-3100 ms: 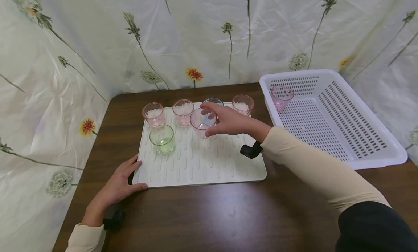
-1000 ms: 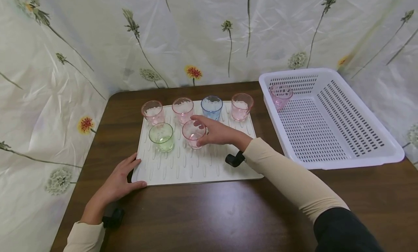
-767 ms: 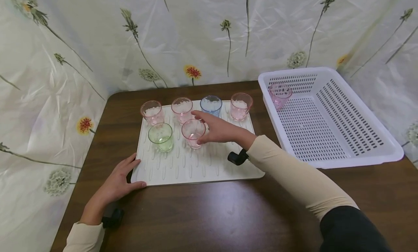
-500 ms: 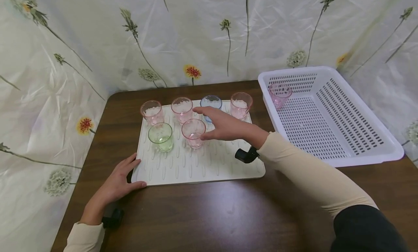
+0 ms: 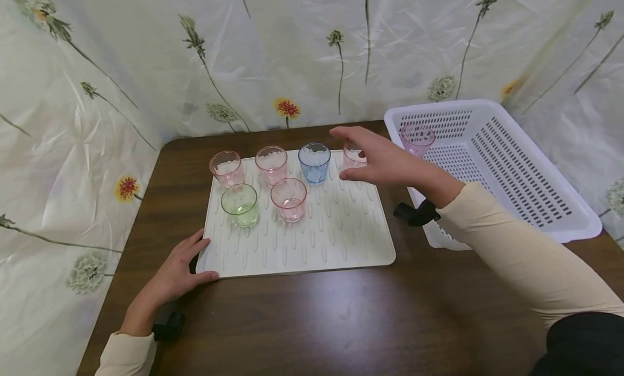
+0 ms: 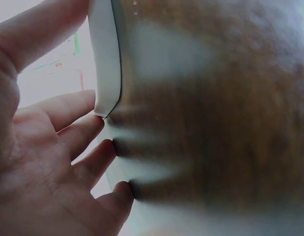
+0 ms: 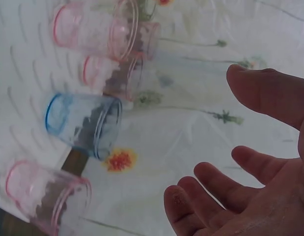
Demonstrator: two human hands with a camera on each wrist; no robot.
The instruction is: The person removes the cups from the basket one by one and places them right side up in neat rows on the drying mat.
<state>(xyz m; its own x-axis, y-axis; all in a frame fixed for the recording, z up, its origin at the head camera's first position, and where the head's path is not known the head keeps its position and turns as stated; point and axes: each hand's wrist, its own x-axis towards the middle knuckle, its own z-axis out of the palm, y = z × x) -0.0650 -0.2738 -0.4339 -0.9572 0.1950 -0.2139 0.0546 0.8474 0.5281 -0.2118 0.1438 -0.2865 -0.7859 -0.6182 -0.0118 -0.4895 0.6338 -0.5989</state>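
My left hand point(image 5: 176, 271) rests at the near-left corner of a white ridged drying mat point(image 5: 312, 257); its spread fingers touch the side edge, the thumb lies by the front. In the left wrist view those fingers point(image 6: 75, 132) meet the mat's edge. My right hand point(image 5: 385, 159) hovers over the mat's far-right part with thumb and fingers apart, holding nothing. Behind it a pink glass point(image 5: 352, 156) is partly hidden. To its left stand a blue glass point(image 5: 314, 164), two pink glasses in the back row, and a front pink glass point(image 5: 288, 200) beside a green glass point(image 5: 241, 205).
A white perforated basket point(image 5: 536, 202) sits on the right of the dark wooden table point(image 5: 312, 322), with one pink glass point(image 5: 416, 139) inside at its far-left corner. A flower-printed sheet point(image 5: 312, 56) hangs behind and at the left.
My right hand set the pink glass down beside the green one, let go, and moved right and away over the mat. My left hand has stayed at the mat's corner.
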